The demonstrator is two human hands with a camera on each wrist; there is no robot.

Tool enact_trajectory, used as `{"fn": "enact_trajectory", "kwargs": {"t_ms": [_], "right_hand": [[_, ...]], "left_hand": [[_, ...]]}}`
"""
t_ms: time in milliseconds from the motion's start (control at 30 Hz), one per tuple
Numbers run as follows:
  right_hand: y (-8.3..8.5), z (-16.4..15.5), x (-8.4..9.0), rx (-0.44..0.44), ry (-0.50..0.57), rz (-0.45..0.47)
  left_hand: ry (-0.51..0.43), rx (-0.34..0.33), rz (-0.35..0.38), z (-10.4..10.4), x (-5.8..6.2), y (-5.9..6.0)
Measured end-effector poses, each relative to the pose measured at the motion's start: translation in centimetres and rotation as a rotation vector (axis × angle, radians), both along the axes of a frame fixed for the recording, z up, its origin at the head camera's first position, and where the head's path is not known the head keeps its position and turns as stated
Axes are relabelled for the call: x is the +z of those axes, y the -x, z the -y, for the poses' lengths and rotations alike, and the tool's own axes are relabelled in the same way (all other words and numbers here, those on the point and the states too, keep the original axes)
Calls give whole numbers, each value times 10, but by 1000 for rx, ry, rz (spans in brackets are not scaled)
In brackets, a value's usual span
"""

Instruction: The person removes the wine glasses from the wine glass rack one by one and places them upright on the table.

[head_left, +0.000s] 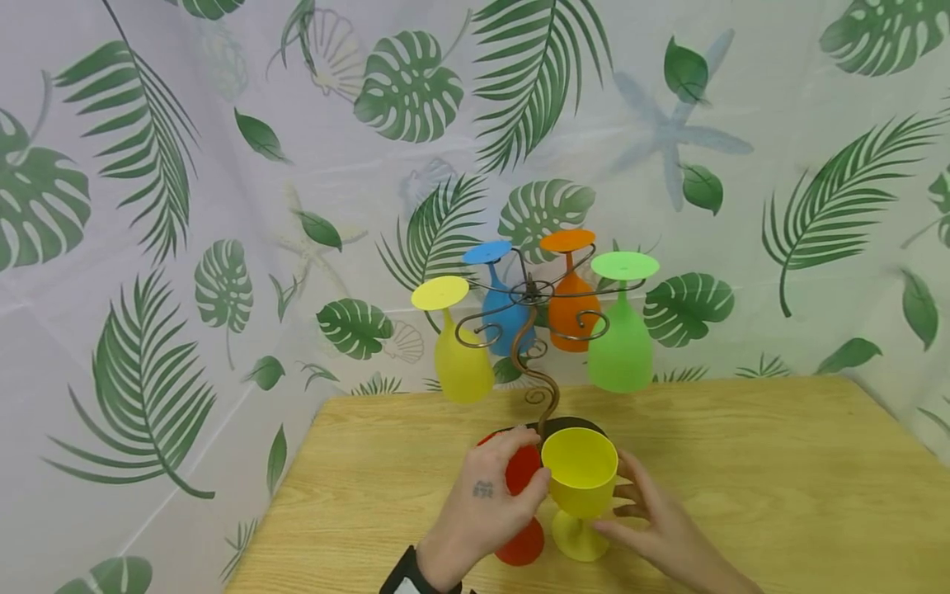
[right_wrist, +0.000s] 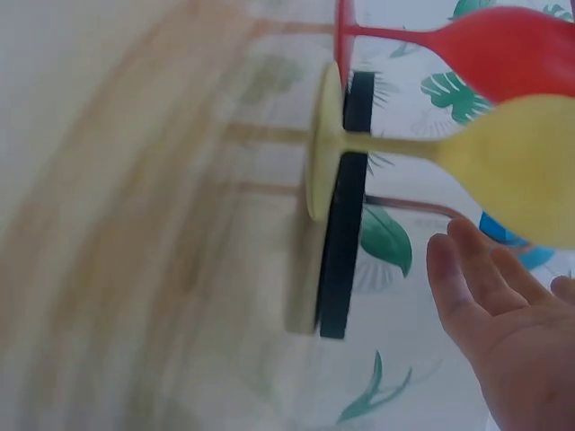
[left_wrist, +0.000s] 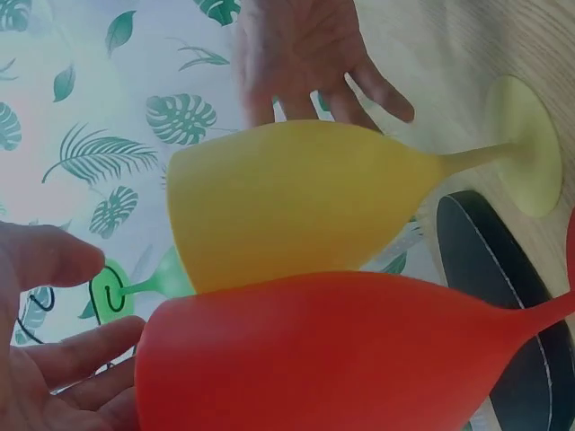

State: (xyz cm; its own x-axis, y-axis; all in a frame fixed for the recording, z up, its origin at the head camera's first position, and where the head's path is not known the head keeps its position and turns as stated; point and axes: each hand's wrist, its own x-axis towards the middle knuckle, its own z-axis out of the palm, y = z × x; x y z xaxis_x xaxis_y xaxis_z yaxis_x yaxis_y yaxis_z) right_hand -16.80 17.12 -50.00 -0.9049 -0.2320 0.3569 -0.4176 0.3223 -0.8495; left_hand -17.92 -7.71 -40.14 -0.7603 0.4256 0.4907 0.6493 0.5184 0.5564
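Two plastic goblets stand upright side by side at the table's front: a red goblet (head_left: 523, 543) and a yellow goblet (head_left: 586, 498). My left hand (head_left: 486, 499) is at the red goblet's rim, hiding much of it in the head view. In the left wrist view its thumb and fingers (left_wrist: 99, 355) are spread apart beside that rim; whether they touch it I cannot tell. To the right of the yellow goblet, my right hand (head_left: 656, 528) has its fingers loosely extended. The right wrist view shows those fingers (right_wrist: 476, 269) apart from the yellow bowl.
Behind the goblets rises a curly metal rack (head_left: 551, 388) on a dark base (head_left: 575, 424). Upside down from its arms hang a yellow (head_left: 463, 367), a blue (head_left: 506, 323), an orange (head_left: 573, 318) and a green goblet (head_left: 620, 355). Leaf-patterned cloth (head_left: 742, 247) backs the wooden table (head_left: 779, 487).
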Motion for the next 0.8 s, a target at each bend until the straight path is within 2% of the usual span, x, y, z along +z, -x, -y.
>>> {"fn": "enact_trajectory", "kwargs": {"t_ms": [67, 167, 300, 433, 600, 700, 800], "right_hand": [[-1, -6, 3, 3, -7, -19], [1, -14, 9, -9, 1, -95], [6, -22, 17, -85, 42, -213], [12, -29, 28, -176, 73, -291], [25, -39, 50, -291, 47, -378], [33, -44, 62, -344, 16, -385], [39, -48, 74, -363, -17, -349]], "left_hand": [[-27, -3, 8, 1, 2, 1], [-45, -20, 34, 2, 5, 3], [-11, -62, 68, 3, 17, 8], [82, -124, 126, 3, 37, 16], [255, -203, 180, 3, 60, 29], [334, -241, 192, 1, 69, 37], [354, -276, 222, -4, 75, 44]]}}
